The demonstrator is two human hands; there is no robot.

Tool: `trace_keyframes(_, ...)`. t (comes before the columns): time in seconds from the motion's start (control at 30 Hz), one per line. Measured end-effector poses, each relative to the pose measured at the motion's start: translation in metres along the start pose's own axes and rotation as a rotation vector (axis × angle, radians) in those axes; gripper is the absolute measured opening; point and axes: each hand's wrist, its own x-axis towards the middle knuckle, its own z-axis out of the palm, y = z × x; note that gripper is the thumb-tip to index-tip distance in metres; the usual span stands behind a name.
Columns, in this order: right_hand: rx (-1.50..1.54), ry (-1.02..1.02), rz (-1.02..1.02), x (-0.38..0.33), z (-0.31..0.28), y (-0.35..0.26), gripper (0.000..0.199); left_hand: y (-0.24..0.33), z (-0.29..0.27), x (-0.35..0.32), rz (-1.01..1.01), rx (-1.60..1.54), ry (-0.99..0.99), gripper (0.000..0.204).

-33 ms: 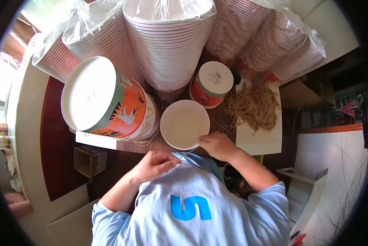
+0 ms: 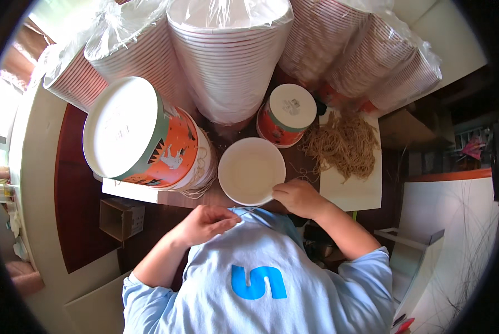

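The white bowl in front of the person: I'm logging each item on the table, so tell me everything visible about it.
The white bowl is round, plain and looks like paper, with a thin rolled rim. It stands upright and open, and its inside looks bare. It sits at the table's near edge, between the orange printed tubs and a pale board with tan strings. The right hand touches its near rim; the left hand stays off it.

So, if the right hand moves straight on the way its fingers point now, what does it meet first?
The right hand points left and a little up, and already touches the rim of the white bowl. Going straight on, it would probably meet that bowl first, though depth is hard to judge from above.
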Motion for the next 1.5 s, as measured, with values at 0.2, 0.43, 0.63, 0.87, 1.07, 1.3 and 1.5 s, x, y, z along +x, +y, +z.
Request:
trace_keyframes(0.2,-0.005,-0.163,0.098,-0.033,-0.022,0.028,0.009,0.017,-0.050,-0.029,-0.086,0.227,-0.114,0.019)
trace_keyframes(0.43,0.252,0.053,0.185,0.027,-0.051,-0.032,0.068,0.029,-0.022,-0.004,-0.021,-0.066,-0.019,0.023)
trace_keyframes(0.63,0.881,-0.102,0.537,0.059,-0.028,-0.048,0.037,0.038,-0.004,0.049,-0.028,-0.447,-0.074,0.032)
trace_keyframes(0.87,0.903,0.027,0.667,0.021,-0.030,0.002,0.021,0.005,-0.017,0.052,-0.305,-0.672,-0.168,0.031)
trace_keyframes(1.07,0.440,-0.229,0.456,0.009,-0.035,0.012,0.023,-0.018,-0.015,0.050,-0.235,-0.474,-0.160,0.026)
trace_keyframes(1.3,0.326,0.173,0.087,0.045,-0.037,-0.035,0.060,0.028,0.001,0.053,-0.180,-0.098,-0.108,0.023)
trace_keyframes(1.5,0.758,0.025,0.367,0.050,-0.010,-0.041,0.031,0.015,-0.005,0.059,-0.096,-0.066,-0.119,0.026)
